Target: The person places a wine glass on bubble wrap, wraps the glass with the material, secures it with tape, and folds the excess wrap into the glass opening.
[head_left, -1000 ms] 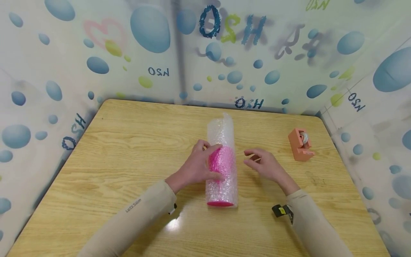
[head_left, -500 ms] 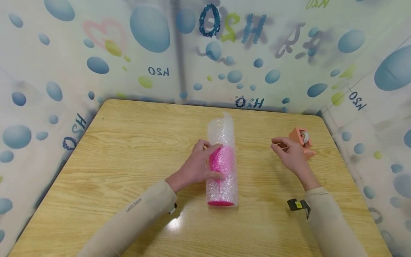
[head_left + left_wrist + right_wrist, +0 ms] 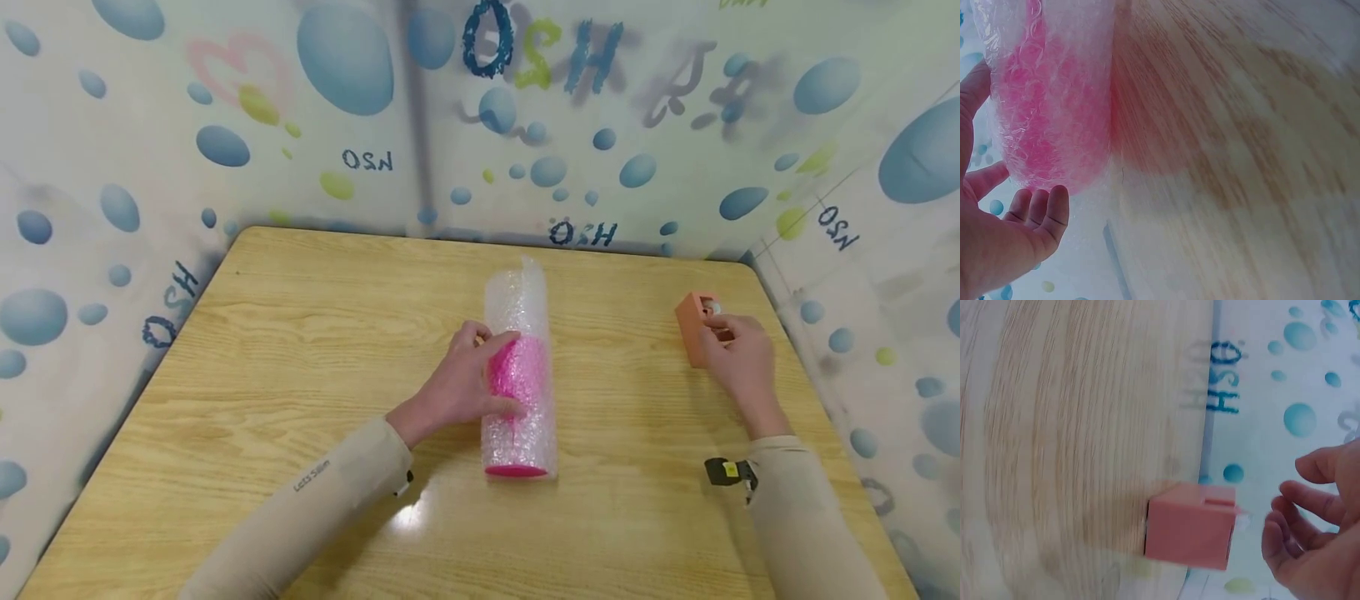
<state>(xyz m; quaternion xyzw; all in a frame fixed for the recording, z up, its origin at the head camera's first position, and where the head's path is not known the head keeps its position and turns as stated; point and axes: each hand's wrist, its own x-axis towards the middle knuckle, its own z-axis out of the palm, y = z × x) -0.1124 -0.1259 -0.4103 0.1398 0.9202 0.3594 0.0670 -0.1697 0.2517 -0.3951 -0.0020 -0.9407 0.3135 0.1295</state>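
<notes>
A pink cylindrical object lies wrapped in clear bubble wrap in the middle of the table; the wrap extends beyond its far end. My left hand holds the bundle from its left side, with thumb and index finger spread along it. In the left wrist view the pink shows through the bubbles, and several fingers bend near its end. My right hand hovers at the salmon-coloured tape dispenser, partly covering it. The right wrist view shows loosely bent fingers with a gap to the dispenser.
The wooden table carries the bundle in the middle and the dispenser at the back right. Walls printed with blue drops stand behind and beside the table. A dark strap with a small device sits at the right wrist.
My right hand has moved right, from beside the bundle to the tape dispenser. The left hand and bundle stay in place. The head view has tilted slightly downward.
</notes>
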